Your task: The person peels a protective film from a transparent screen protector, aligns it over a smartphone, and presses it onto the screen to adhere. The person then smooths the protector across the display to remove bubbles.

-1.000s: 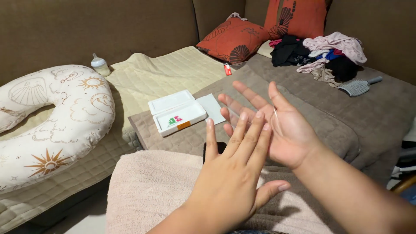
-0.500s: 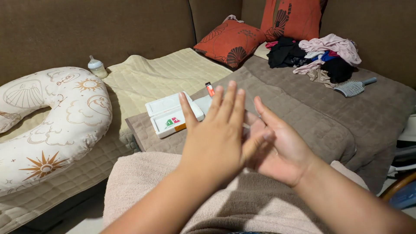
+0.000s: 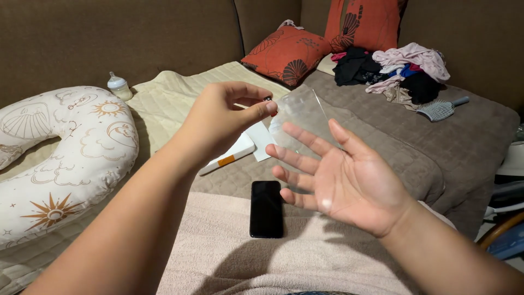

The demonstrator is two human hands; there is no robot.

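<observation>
Glass film (image 3: 300, 112), clear and thin, is up in the air over the sofa (image 3: 382, 136), pinched at one corner between thumb and fingertip of the left hand (image 3: 221, 123). Right hand (image 3: 338, 175) is wide open, palm up, fingers spread just under and behind the sheet, holding nothing as far as I can see. Looks like a screen protector: super light, stiff, but I'd guess it snaps or chips if you flex it, and the flat faces will smudge, so edges or corners are the spots to hold. Phone (image 3: 266, 208) lies face up on a pink towel (image 3: 218, 246) below the hands, well apart from the film. White box (image 3: 232, 155) sits behind the left hand with a white card (image 3: 261, 143) beside it. Nursing pillow (image 3: 60, 158), baby bottle (image 3: 119, 87), cushions (image 3: 289, 54), clothes pile (image 3: 398, 68) and hairbrush (image 3: 442, 109) are scattered around.
</observation>
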